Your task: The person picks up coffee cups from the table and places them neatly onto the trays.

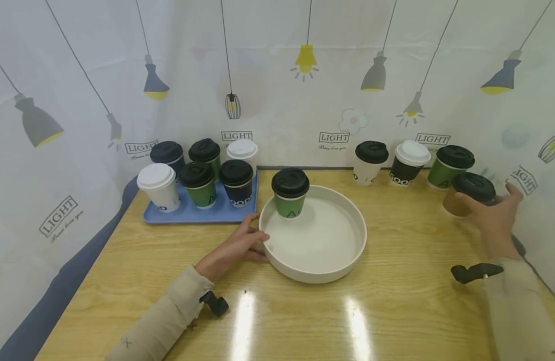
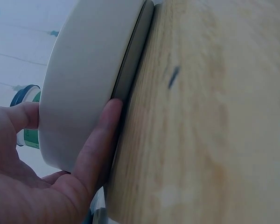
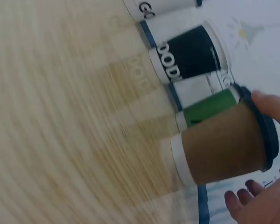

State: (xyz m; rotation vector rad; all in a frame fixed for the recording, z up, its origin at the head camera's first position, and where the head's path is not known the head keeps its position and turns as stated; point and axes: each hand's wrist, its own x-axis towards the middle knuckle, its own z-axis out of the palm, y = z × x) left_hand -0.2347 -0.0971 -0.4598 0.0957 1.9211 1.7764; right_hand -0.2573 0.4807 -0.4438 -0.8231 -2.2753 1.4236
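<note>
My left hand (image 1: 241, 243) grips the left side of a round cream tray (image 1: 320, 238), the thumb over its wall and a finger along the underside in the left wrist view. Inside the tray, near its back left, stands a green paper cup (image 1: 290, 200) with a black lid. At the far right my right hand (image 1: 496, 213) is around a brown paper cup (image 3: 221, 144) with a black lid. Its thumb (image 3: 270, 107) lies right at the lid, while the other fingertips (image 3: 242, 198) spread apart from the cup.
A blue rectangular tray (image 1: 200, 215) at the back left bears several lidded cups. Along the back right stand a white cup (image 1: 367, 168), a black cup with a white lid (image 1: 405, 170) and another green cup (image 1: 442, 170). A printed curtain (image 1: 277, 65) hangs behind the table.
</note>
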